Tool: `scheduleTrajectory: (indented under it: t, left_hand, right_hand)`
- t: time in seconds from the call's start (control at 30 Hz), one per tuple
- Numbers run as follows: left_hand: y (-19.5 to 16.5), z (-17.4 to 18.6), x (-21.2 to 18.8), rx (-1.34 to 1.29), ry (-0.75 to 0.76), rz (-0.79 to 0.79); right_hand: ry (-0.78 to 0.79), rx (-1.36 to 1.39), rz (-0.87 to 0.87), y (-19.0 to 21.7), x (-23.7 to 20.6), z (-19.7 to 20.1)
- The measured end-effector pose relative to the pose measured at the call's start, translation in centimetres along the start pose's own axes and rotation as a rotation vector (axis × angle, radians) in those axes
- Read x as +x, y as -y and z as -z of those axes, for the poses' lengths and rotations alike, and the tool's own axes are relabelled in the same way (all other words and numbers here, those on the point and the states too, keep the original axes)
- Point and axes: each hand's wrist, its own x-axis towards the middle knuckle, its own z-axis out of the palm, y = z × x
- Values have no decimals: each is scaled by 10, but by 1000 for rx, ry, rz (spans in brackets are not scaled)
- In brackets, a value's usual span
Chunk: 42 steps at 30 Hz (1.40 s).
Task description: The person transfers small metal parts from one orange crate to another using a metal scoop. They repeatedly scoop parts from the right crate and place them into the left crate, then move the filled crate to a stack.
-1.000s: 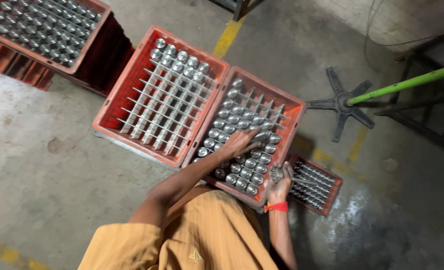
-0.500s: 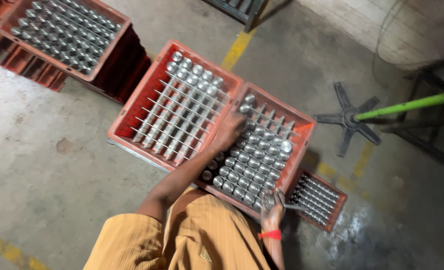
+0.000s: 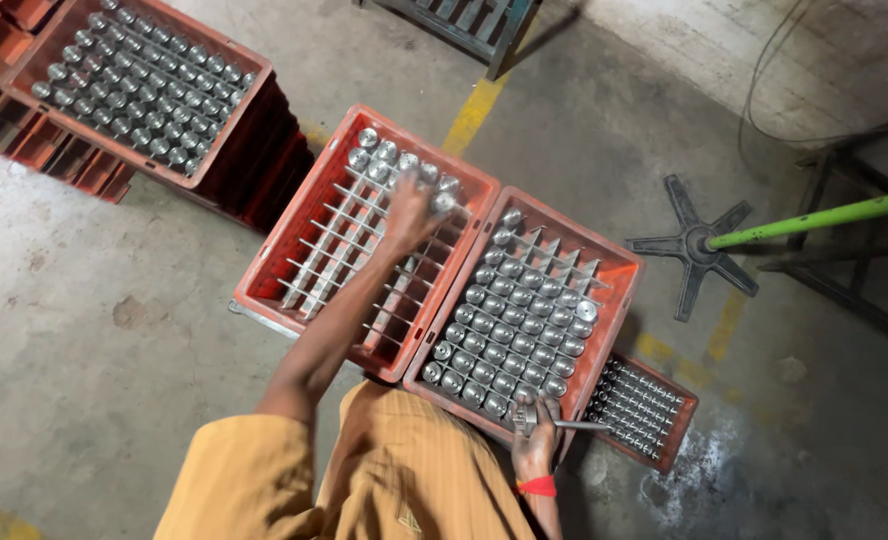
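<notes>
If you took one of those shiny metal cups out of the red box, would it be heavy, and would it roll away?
The shiny metal cups look like solid steel, so each is probably heavy for its size and stiff. They are round, so one laid sideways on the concrete floor would likely roll. The divider grid in the red crate keeps them upright.

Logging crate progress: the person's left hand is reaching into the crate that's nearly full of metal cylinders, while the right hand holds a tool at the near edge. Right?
Not quite. The head view shows the left hand over the mostly empty crate, at its far filled rows. The nearly full crate sits beside it. The right hand does hold a metal tool.
</notes>
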Motion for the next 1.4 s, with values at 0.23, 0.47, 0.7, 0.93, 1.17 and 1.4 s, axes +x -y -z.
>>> scheduleTrajectory:
  t: [0.23,0.47,0.7,0.93,1.17,1.4]
  left_hand:
    - [-31,3,-81,-1024,41,544]
    - [-103,-25,-210,-619,309,382]
    - [-148,-22,-260,-497,605,333]
    - [-158,-29,-256,-560,808,308]
    - [-148,-43,-188,-279,568,193]
    - [-138,-86,-64,-81,286,-112]
  right_hand:
    - [-5,-115,-41,-10,4,-7]
    - [239,-150,45,-11,18,-65]
    - [331,-174,-37,4,5,-96]
    - [466,-287,-31,6,2,-70]
    - [156,-55,13,61,66,-39]
    - [116,39,30,75,76,-33]
